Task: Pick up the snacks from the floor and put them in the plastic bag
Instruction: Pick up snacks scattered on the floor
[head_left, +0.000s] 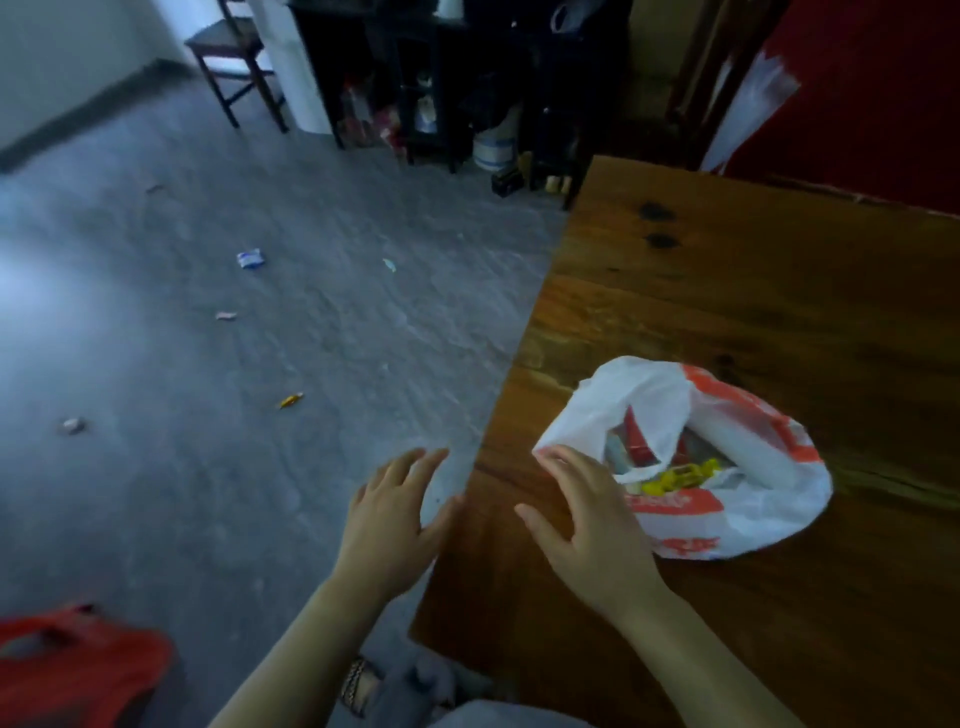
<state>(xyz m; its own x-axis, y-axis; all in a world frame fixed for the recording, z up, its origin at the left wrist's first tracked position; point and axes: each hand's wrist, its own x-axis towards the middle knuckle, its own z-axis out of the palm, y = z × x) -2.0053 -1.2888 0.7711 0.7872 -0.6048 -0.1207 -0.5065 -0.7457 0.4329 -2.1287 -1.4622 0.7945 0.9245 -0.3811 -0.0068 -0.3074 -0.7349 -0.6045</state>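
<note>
Snacks (250, 258) lie scattered on the grey floor (363, 338), in the left half of the frame. The yellow candy (291, 400) is closest, up-left of the left hand (395, 512), with its long axis slanting. Both hands are spread and hold nothing. The right hand (587, 512) is just beside the plastic bag (769, 499) on the wooden table (779, 291), so the left hand is nearer.

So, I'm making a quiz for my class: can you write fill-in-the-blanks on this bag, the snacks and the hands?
1. The plastic bag lies open on the wooden ____.
2. The blue-and-white snack lies on the grey ____.
3. The left hand and the right hand both hold ____.
Missing words: table; floor; nothing.
</note>
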